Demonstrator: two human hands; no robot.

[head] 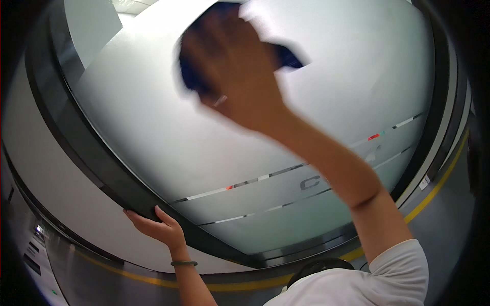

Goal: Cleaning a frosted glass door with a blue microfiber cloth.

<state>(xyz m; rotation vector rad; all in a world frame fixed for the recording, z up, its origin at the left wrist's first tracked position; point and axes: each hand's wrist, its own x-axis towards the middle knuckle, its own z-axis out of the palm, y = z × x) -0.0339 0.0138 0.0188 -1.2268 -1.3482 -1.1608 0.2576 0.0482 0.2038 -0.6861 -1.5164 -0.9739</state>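
My right hand (241, 80) is raised high and spread over a dark blue cloth (287, 57). It holds the cloth against a frosted glass panel (352, 91); motion blurs the fingers, and the hand hides much of the cloth. Lower down on the left, my left hand (162, 227) rests against the dark frame (126, 179) beside the glass, thumb apart from the fingers and no loose object in it. A dark green bangle (184, 263) circles that wrist.
Clear strips (264, 177) and a grey letter mark the lower glass. A white wall (76, 168) borders the frame. Yellow floor tape (245, 285) runs along the wall's base. At lower left stands a pale cabinet-like unit (42, 264) with dark slots.
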